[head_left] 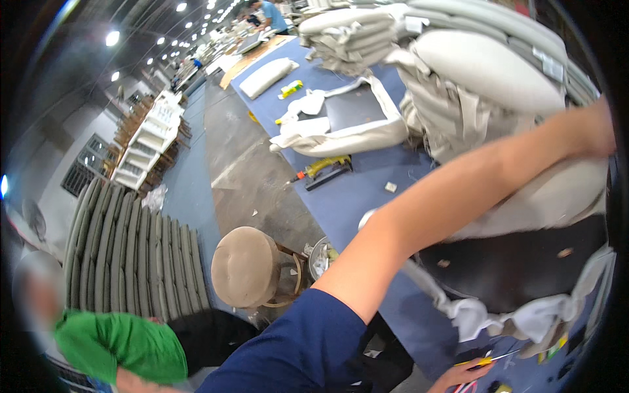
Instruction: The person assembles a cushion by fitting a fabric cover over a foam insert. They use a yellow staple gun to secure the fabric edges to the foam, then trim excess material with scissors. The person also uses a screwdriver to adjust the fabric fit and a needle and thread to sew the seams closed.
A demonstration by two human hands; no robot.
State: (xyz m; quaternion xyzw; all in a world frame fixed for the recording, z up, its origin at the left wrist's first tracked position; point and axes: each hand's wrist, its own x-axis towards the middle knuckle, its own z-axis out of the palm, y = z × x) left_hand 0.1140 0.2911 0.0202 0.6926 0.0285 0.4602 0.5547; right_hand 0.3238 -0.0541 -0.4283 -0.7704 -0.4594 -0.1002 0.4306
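Observation:
My left arm reaches across the table to the right edge, where my left hand (595, 128) rests by a pale fabric-covered cushion (557, 190); its fingers are cut off and hidden. Below that arm lies a seat piece with a dark base panel (517, 265), its cream and white fabric edges loose and bunched. At the lower right, my right hand (462, 375) is closed on a yellow-handled screwdriver (485, 361), whose thin shaft points toward the bunched fabric. A pinkish-red and white item (466, 388) shows partly beside that hand.
Stacked pale cushions (485, 72) fill the table's far right. A yellow and black staple gun (324, 170) lies near the edge, by another fabric-wrapped panel (357, 108). Beside the table stand a round beige stool (246, 265) and a bin (321, 255). A person in green (131, 344) is close at left.

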